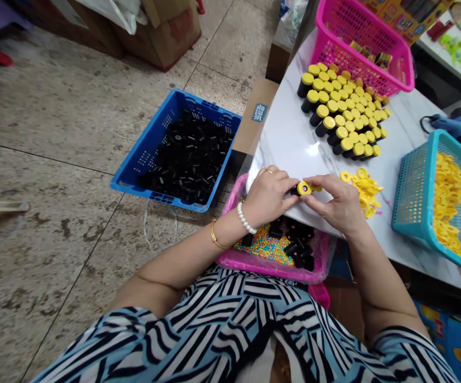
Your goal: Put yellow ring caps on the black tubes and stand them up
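Midway between our hands we are holding a small black tube (295,190), with a yellow ring (304,188) facing up and a pink spot showing in its middle. Our left hand (265,197) is pinching the tube, thumb and fingertips closed on it and covering most of its body. Our right hand (337,201) is keeping thumb and forefinger nearly together around the ring; a scrap of yellow is showing between them, and we cannot tell whether it is belonging to the same ring.

From the tube, a pink basin (319,266) is sitting at seven o'clock, our left forearm hiding part of its beads (269,249) and black pieces (300,252). A blue crate (140,154) is lying toward ten o'clock, its heaped dark pieces blending together. Yellow-capped tubes (344,114) are standing at one o'clock, a pink basket (358,32) behind them, cut off by the top edge. Loose yellow rings (366,190) are lying at three o'clock, a teal basket (410,186) beyond them, running off the frame.

At eleven o'clock, a carton flap (264,90) is carrying a blue label (260,112) with pale characters we are not managing to read. Print on the yellow box (410,18) toward one o'clock is also staying too blurred.
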A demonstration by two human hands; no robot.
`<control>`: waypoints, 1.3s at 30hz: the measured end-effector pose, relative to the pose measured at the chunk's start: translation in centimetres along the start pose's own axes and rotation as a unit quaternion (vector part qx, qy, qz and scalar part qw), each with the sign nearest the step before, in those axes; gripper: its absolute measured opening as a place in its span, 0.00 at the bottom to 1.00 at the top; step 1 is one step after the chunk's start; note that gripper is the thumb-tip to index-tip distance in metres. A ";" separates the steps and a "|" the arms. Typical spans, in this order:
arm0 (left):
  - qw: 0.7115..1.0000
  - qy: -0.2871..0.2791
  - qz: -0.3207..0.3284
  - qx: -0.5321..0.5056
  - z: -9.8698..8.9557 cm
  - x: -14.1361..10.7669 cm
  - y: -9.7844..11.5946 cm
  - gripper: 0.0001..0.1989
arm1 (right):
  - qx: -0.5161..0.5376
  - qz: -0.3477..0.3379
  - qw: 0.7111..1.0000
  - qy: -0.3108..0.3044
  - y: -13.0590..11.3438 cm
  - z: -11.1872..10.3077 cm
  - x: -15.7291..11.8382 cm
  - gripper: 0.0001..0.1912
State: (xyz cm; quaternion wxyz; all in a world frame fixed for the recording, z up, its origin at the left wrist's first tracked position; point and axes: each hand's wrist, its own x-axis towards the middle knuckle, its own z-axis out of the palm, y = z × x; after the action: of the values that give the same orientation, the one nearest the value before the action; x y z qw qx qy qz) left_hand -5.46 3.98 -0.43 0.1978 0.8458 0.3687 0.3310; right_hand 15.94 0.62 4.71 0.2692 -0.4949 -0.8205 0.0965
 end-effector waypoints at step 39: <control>0.987 -0.009 -0.063 -0.144 1.3 0.2 2.2 0.03 | 0.444 0.314 0.818 -0.189 2.0 0.9 2.8 0.22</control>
State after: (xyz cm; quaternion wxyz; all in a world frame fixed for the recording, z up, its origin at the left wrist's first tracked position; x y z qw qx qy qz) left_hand -3.34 2.57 0.02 0.3416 0.7862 0.3681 0.3602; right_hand 15.98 4.09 4.05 0.2548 -0.5247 -0.5237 0.6209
